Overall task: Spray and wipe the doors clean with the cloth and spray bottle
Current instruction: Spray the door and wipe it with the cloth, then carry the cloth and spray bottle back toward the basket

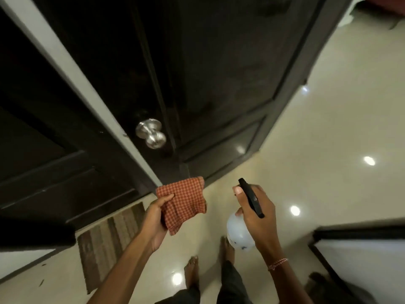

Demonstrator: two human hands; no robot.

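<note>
My left hand (156, 218) pinches the folded red checked cloth (183, 205), thumb on top. My right hand (256, 213) grips the white round plastic spray bottle (237, 232) by its black trigger head, facing the dark panelled door (208, 73) with its silver knob (151, 133).

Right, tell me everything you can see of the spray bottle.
The spray bottle has a rounded, translucent white body, plastic by its look, and a black spray head. The right hand grips its neck, thumb alongside the head, holding it in the air over the pale floor, nozzle aimed toward the dark door.
</note>
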